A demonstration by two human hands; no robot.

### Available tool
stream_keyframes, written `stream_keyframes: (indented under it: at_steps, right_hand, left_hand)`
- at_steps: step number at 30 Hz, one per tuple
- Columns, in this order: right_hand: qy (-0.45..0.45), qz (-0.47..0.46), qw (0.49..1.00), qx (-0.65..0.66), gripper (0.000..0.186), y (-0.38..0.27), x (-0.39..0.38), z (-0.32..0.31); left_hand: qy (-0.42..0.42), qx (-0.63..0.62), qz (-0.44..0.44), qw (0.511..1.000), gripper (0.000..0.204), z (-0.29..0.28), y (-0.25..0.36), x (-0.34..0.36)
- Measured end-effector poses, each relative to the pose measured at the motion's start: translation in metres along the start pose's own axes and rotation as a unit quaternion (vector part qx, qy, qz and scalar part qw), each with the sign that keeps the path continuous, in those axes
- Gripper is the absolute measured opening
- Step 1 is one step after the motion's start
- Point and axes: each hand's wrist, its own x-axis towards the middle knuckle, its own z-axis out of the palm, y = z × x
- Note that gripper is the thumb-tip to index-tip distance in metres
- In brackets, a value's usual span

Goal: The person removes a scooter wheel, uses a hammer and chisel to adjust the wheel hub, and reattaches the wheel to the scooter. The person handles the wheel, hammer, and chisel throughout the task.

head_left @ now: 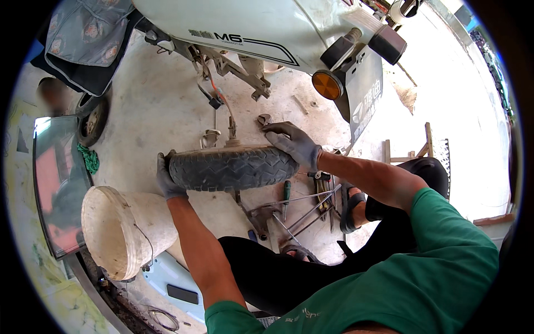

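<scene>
Your left hand [168,177] grips the tyre [233,168] at its left; your right hand [297,146] clasps its right. A screwdriver [287,190] lies nearby.

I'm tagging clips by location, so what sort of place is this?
Probably a small vehicle repair spot: a white scooter with cables hanging below it, a tire held in front, and a screwdriver and wrench on the floor.

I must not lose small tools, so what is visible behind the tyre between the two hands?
Beyond the tyre, a wrench head shows by the right hand, and a cable reaches the axle. The tyre covers the floor directly behind it.
</scene>
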Motion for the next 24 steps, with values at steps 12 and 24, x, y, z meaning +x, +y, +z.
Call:
stream_keyframes:
  at_steps: [12,24]
  right_hand:
    - [-0.118,0.458,0.747,0.467,0.044,0.093,0.037,0.003]
    - [0.035,0.182,0.936,0.3,0.105,0.104,0.071,0.014]
  left_hand:
    - [-0.073,-0.009,-0.094,0.993,0.04,-0.023,0.008,-0.01]
    - [0.046,0.186,-0.002,0.981,0.053,-0.007,-0.041,-0.022]
